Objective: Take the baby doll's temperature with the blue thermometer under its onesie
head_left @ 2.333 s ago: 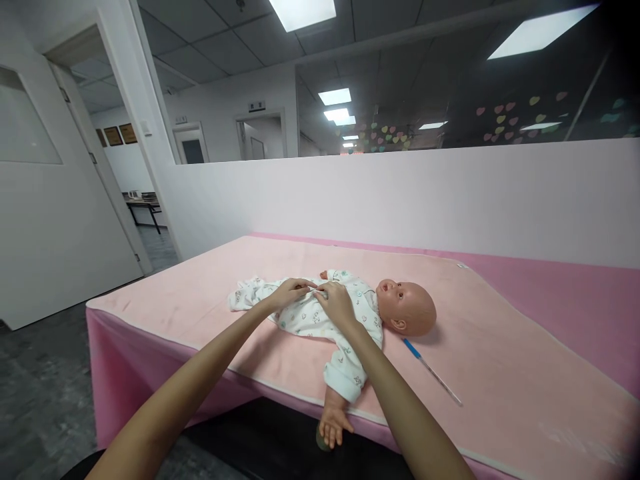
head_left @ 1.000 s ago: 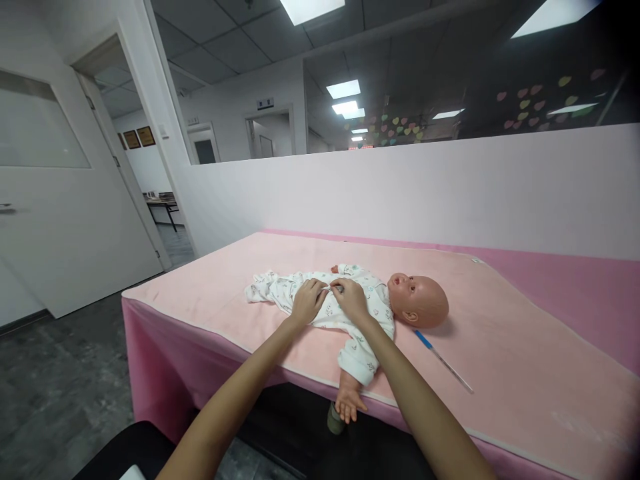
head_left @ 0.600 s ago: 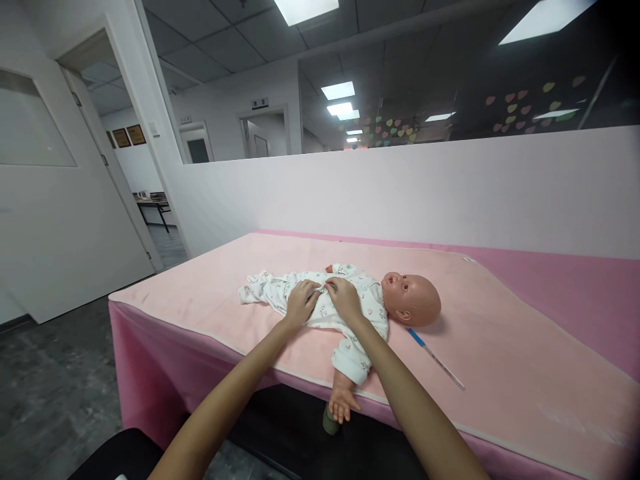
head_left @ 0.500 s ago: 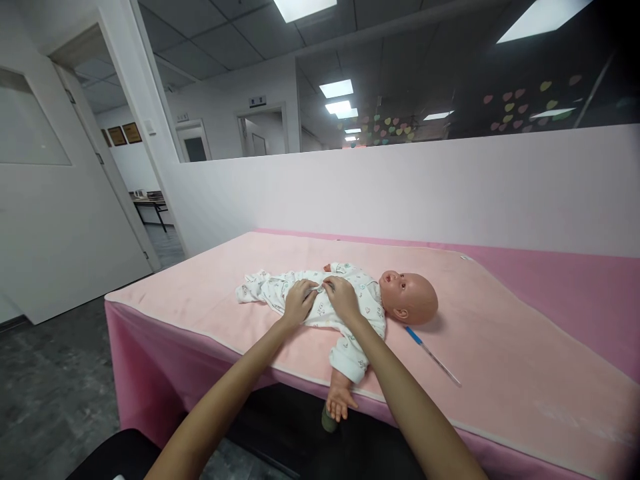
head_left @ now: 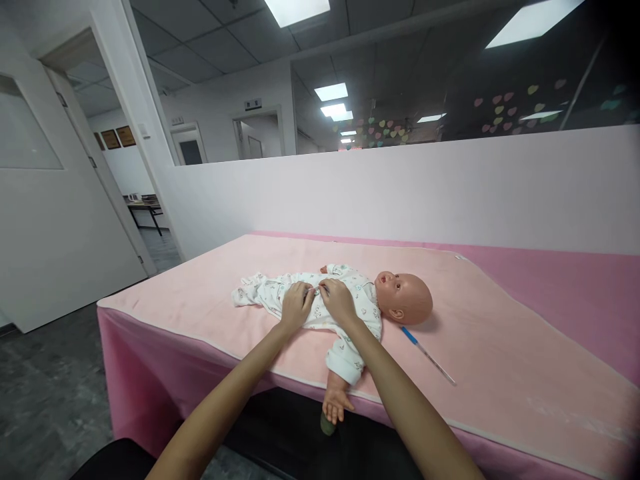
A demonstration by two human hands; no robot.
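A baby doll (head_left: 407,298) lies on its back with its head to the right, dressed in a white patterned romper (head_left: 273,291). My left hand (head_left: 297,305) pinches the romper's front at the belly. Close beside it, my right hand (head_left: 337,300) grips the same cloth, fingertips almost meeting the left ones. A small part of the front opening shows between the fingers; whether a snap is fastened there I cannot tell. One doll arm (head_left: 338,398) reaches over the table's near edge.
A thin rod with a blue handle (head_left: 427,355) lies near the doll's head. Pink blanket (head_left: 505,347) covers the table, over a darker pink cloth (head_left: 145,373). Behind stands a white half wall (head_left: 450,193) with glass above. A door (head_left: 65,233) is at the left.
The view has shifted slightly, moving everything a little to the left. My fingertips have moved slightly at the romper's front, and both hands still hold the cloth.
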